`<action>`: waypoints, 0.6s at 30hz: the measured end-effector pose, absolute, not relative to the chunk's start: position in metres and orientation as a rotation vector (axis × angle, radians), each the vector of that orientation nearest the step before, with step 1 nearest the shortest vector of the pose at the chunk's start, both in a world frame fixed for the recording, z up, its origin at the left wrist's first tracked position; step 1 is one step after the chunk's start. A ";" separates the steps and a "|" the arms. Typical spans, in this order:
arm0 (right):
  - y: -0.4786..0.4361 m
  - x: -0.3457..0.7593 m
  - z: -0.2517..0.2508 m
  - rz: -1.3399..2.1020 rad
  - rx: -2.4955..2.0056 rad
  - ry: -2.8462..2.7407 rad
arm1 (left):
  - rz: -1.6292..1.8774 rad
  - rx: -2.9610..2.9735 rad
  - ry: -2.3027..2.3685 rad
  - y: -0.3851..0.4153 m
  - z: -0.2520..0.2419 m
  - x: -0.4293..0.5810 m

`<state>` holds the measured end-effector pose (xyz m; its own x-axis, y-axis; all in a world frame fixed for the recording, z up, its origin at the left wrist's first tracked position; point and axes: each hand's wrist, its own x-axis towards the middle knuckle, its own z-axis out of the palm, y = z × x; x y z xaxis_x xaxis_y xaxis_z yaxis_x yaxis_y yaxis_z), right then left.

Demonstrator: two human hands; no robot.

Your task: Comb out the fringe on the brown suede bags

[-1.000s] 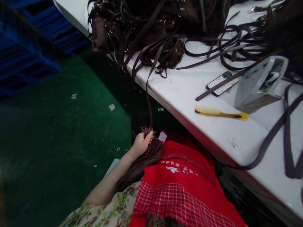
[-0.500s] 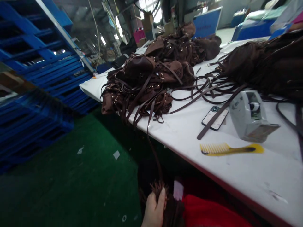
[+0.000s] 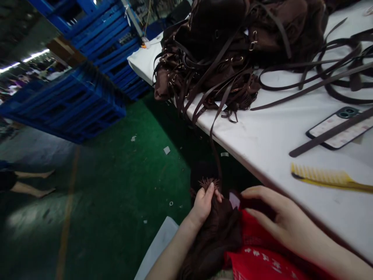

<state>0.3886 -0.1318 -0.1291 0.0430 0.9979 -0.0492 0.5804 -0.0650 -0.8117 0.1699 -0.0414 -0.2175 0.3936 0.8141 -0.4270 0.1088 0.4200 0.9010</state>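
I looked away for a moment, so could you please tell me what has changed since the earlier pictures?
The right hand has come into view from the right, thumb and fingers parted, near the brown fringed item. The left hand still grips its fringe; the yellow comb and phone stay on the table.

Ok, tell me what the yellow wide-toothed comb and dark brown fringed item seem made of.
Yellow wide-toothed comb: probably plastic, from its bright colour and regular teeth; blur hides the finish.
Dark brown fringed item in the left hand: matte, perhaps suede or soft fabric, from limp folds.
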 end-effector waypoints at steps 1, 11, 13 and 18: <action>-0.124 0.381 -0.141 0.980 -1.653 -1.660 | 0.583 1.049 1.096 -0.040 -0.219 0.169; -0.096 0.329 -0.189 1.436 -1.548 -1.896 | 0.688 1.051 1.258 -0.026 -0.226 0.158; -0.092 0.324 -0.185 1.402 -1.605 -1.973 | 0.705 1.025 1.279 -0.024 -0.229 0.156; -0.093 0.318 -0.181 1.566 -1.658 -2.148 | 0.584 1.093 1.357 -0.017 -0.244 0.146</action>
<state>0.3184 -0.0932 -0.1811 -0.4397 0.7301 -0.5230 0.7213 -0.0599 -0.6900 0.1462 -0.0170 -0.2437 0.1836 0.8613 -0.4737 0.2484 0.4256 0.8702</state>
